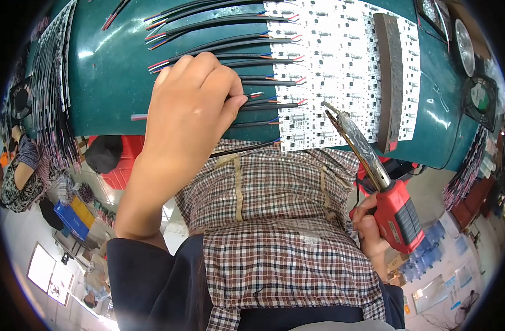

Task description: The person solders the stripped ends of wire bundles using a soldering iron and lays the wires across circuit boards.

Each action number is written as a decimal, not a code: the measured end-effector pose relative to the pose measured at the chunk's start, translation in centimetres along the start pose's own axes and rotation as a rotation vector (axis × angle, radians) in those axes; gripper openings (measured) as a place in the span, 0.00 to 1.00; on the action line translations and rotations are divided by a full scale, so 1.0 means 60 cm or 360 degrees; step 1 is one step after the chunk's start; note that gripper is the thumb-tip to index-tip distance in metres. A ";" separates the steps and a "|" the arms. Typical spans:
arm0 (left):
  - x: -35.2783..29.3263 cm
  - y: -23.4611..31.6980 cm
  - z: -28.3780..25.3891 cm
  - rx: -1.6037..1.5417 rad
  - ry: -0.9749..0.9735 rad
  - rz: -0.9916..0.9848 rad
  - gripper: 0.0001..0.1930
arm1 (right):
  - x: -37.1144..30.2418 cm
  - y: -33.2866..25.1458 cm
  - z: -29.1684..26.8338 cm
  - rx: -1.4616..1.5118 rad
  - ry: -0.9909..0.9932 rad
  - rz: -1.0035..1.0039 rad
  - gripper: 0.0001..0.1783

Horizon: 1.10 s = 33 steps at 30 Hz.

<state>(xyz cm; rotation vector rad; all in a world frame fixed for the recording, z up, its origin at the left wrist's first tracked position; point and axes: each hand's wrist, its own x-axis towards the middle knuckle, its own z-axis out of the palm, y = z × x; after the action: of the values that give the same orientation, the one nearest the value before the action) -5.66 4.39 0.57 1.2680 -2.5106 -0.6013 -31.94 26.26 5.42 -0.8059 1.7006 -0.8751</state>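
My left hand (189, 107) is closed in a pinch on a black cable (253, 95), whose stripped wire ends poke out past my fingertips toward a white circuit board panel (332, 71). Several other black cables (230, 41) run from the panel's left edge, their coloured wires lying on the boards. Wrapped round the red handle of a soldering gun (397, 215), my right hand (368, 231) stays near the table's front edge. The gun's tip points up and left over the panel, close to the lowest cables; whether it touches the board I cannot tell.
A dark bar (389, 83) lies across the panel's right part. Bundled cables (51, 88) hang off the green table (106, 83) at the left. A small fan (478, 96) and a metal dish (463, 47) stand at the right. Another person (26, 165) is at the far left.
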 end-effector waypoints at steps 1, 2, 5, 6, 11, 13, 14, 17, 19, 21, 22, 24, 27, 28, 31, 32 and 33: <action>0.001 0.001 0.001 0.0122 -0.0004 0.0060 0.10 | 0.000 0.001 -0.001 0.0001 0.0001 -0.0002 0.23; 0.001 0.000 0.003 0.0124 -0.0004 0.0061 0.10 | -0.001 0.003 -0.002 -0.0015 -0.0012 -0.0020 0.23; 0.001 -0.003 0.004 0.0168 0.0061 0.0093 0.11 | -0.004 0.009 -0.003 -0.0018 -0.0001 -0.0054 0.23; 0.002 -0.004 0.001 0.0101 0.0110 0.0084 0.11 | -0.005 0.010 -0.003 -0.0004 0.0017 -0.0071 0.23; 0.010 0.009 0.002 -0.0085 0.0280 0.0133 0.11 | -0.006 0.008 -0.006 -0.0020 0.0007 -0.0021 0.23; 0.015 0.024 0.000 -0.0182 0.0315 0.0201 0.11 | -0.006 0.005 -0.008 -0.0022 -0.0018 -0.0004 0.23; 0.017 0.031 -0.003 -0.0185 0.0313 0.0201 0.11 | -0.006 0.001 -0.007 -0.0030 -0.0008 0.0012 0.23; 0.017 0.054 -0.005 -0.0120 0.0248 0.0403 0.11 | -0.007 -0.007 -0.004 -0.0033 0.0011 0.0037 0.23; 0.011 0.068 0.005 -0.0321 0.0256 0.0262 0.12 | -0.008 -0.005 -0.004 -0.0027 0.0020 0.0046 0.22; 0.006 0.072 0.011 -0.0435 0.0248 0.0226 0.13 | -0.009 0.001 -0.007 -0.0121 0.0001 0.0001 0.22; 0.005 0.071 0.014 -0.0380 0.0245 0.0285 0.12 | -0.008 -0.003 -0.007 -0.0121 0.0005 0.0005 0.22; 0.004 0.069 0.022 -0.0330 0.0239 0.0344 0.12 | -0.005 -0.017 -0.008 -0.0135 -0.0030 0.0133 0.11; -0.004 0.069 0.037 -0.0253 0.0171 0.0339 0.10 | -0.006 -0.006 -0.014 -0.0257 -0.0010 0.0045 0.10; -0.009 0.071 0.045 -0.0287 0.0179 0.0291 0.09 | -0.006 -0.001 -0.017 -0.0256 -0.0009 0.0049 0.10; -0.013 0.075 0.058 -0.0343 0.0194 0.0197 0.08 | -0.005 0.006 -0.020 -0.0399 -0.0082 -0.0058 0.09; -0.012 0.076 0.060 -0.0363 0.0203 0.0153 0.08 | -0.005 0.004 -0.019 -0.0391 -0.0095 -0.0019 0.09; -0.012 0.078 0.061 -0.0363 0.0201 0.0153 0.08 | -0.005 0.003 -0.018 -0.0382 -0.0109 0.0019 0.09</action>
<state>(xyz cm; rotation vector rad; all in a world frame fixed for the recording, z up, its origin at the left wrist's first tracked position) -10.02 8.34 -0.45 1.0629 -2.3090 -0.7366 -32.94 26.79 5.63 -0.9734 1.7689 -0.6347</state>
